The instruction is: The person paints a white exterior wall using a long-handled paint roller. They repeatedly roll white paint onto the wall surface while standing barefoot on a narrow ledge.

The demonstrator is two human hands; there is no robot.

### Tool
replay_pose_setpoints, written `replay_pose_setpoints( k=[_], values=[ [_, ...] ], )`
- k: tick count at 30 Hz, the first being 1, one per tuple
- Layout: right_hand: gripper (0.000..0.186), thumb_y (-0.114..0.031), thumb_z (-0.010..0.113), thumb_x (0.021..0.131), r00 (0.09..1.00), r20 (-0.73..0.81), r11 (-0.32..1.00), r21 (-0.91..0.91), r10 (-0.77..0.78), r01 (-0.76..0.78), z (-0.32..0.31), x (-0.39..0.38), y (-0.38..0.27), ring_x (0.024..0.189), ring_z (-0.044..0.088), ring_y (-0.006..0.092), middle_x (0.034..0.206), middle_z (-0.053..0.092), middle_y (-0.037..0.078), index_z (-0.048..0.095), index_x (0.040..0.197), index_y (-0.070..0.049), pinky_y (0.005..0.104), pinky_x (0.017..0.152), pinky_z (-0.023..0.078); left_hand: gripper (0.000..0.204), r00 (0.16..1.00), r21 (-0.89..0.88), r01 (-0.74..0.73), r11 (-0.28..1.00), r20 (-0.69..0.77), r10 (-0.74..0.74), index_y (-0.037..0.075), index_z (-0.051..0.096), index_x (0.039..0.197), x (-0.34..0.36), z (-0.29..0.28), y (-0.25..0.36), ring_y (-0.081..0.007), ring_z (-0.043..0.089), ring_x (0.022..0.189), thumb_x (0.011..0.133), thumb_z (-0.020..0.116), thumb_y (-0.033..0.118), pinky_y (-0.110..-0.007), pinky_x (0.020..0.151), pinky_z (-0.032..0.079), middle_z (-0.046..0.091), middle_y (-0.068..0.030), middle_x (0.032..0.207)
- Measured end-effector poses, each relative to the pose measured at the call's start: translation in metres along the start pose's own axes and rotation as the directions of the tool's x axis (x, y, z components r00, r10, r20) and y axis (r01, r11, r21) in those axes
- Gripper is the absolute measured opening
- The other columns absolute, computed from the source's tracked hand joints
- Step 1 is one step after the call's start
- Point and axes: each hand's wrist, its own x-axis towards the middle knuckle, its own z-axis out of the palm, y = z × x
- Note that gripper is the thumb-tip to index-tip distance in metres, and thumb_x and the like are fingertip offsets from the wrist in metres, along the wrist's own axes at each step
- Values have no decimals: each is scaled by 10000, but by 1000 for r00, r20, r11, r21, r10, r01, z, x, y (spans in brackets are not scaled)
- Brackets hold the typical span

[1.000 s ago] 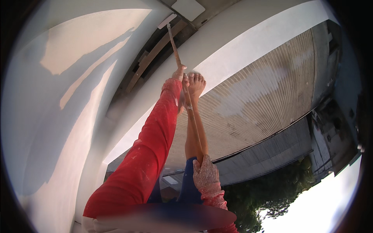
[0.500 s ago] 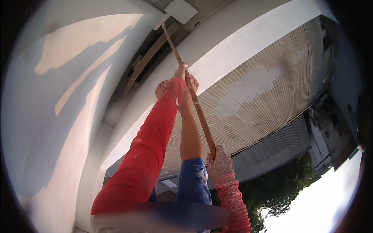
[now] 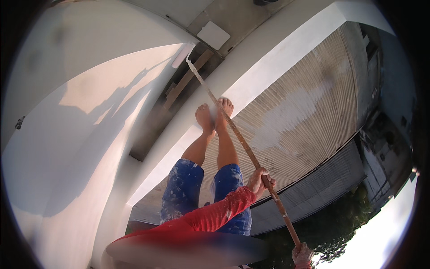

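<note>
A long wooden pole [image 3: 245,145], spattered with paint, slants from the lower right up to a paint roller [image 3: 181,55] at its far end. The pale roller lies against the sunlit white wall [image 3: 148,58] near the wall's far corner. My left hand [image 3: 261,181], in a red sleeve, crosses in front of my shorts and grips the pole around its lower part. Close to the pole's near end, my right hand [image 3: 303,254] is wrapped round it. White paint marks the right hand.
My bare feet [image 3: 215,114] stand on a narrow white ledge [image 3: 268,62]. Right of it lies a corrugated roof [image 3: 295,112], at a lower level. Between wall and ledge is a dark gap with planks [image 3: 190,76]. A white square panel [image 3: 213,35] lies beyond. Trees [image 3: 340,219] show lower right.
My left hand has slid back along the pole from near my feet to in front of my shorts. My right hand has moved down and right; the roller is nearer, against the wall.
</note>
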Motion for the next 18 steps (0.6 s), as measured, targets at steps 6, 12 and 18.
replay_pose_setpoints(
  k=[6,12,18],
  values=[
    [152,-168,643,740,984,97,986,59,150,-156,29,-85,47,533,606,356,591,582,144,520,762,-80,447,493,483,158,949,8,307,952,76,-307,89,500,841,-112,-4,-78,-264,615,885,895,560,225,-448,942,453,578,-54,809],
    [152,-177,642,753,995,-11,981,167,99,-96,53,-47,-23,536,608,357,600,589,147,528,771,-78,447,496,486,161,991,66,121,990,45,-125,74,502,850,-38,-45,-14,-266,620,811,906,563,212,-447,885,482,564,-70,741],
    [215,-257,639,826,995,-20,971,216,-101,103,37,101,-148,602,632,378,675,631,169,545,850,-64,468,547,503,251,992,129,-123,984,-15,126,62,482,875,103,-68,132,-273,601,735,873,590,289,-451,810,494,546,-89,716]
  ],
)
